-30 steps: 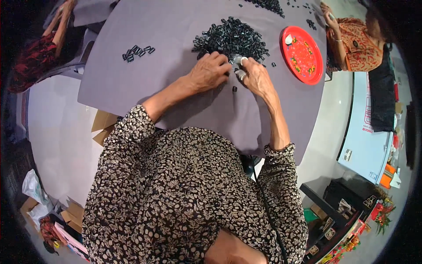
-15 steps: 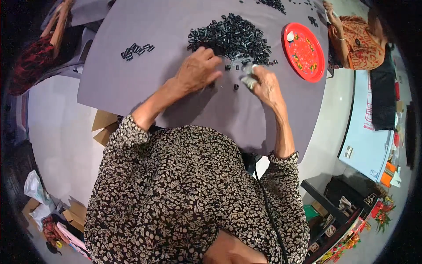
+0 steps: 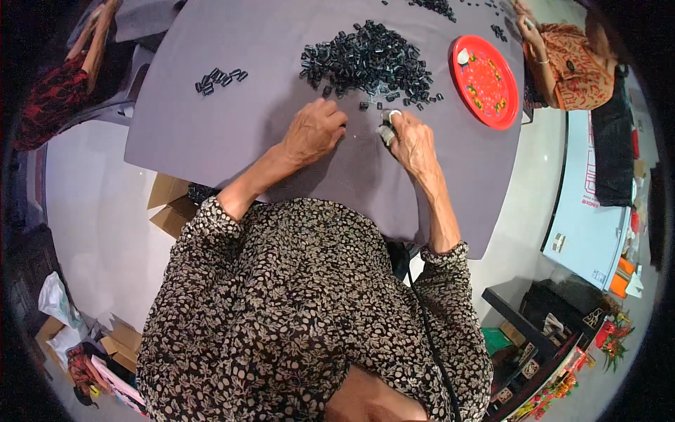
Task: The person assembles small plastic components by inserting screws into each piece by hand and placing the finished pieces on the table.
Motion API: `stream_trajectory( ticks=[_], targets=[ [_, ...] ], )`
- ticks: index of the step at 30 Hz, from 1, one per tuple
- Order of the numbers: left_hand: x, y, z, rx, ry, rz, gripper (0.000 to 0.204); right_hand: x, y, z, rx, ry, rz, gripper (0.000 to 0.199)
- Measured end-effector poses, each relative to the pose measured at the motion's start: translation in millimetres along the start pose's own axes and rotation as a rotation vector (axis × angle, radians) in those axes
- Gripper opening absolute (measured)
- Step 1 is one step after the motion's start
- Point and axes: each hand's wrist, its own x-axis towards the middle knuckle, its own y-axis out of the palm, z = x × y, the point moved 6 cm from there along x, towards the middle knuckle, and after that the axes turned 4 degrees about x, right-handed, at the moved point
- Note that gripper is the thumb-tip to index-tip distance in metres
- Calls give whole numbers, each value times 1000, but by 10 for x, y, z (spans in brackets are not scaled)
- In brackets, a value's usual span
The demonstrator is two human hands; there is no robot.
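My left hand [image 3: 314, 131] is just in front of a large heap of small black cylindrical pieces [image 3: 369, 60], its fingers curled inward. Anything within that grip is hidden. To the right, my right hand [image 3: 415, 144] pinches over the tabletop, with white wraps [image 3: 387, 132] around the thumb and a fingertip. Whatever sits between those tips is too small to name. A few loose black pieces lie between the heap and my right hand. On the left side of the table rests a smaller group of the same black pieces [image 3: 219, 80].
A red patterned tray [image 3: 485, 82] with a small white object [image 3: 463, 58] stands on the right of the grey-covered table [image 3: 190, 141]. More black pieces [image 3: 437, 7] lie at the far edge. Another person's hand [image 3: 531, 32] is at the right; more arms show at upper left.
My left hand has drawn back from the heap toward me. My right hand has shifted slightly left, and the single black piece beside it on the table no longer shows.
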Motion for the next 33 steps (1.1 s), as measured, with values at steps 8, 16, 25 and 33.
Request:
stream_trajectory(
  ticks=[8, 16, 25, 33],
  targets=[
    [260, 77, 149, 39, -25, -128, 7, 244, -7, -85, 37, 25, -28, 16],
    [198, -27, 80, -29, 21, -137, 13, 318, 69, -63, -6, -29, -46, 12],
    [340, -25, 189, 89, -59, -191, 15, 364, 77, 23, -108, -90, -96, 11],
    [347, 63, 32, -317, -220, -152, 17, 294, -8, -225, 393, 156, -51, 12]
  ],
)
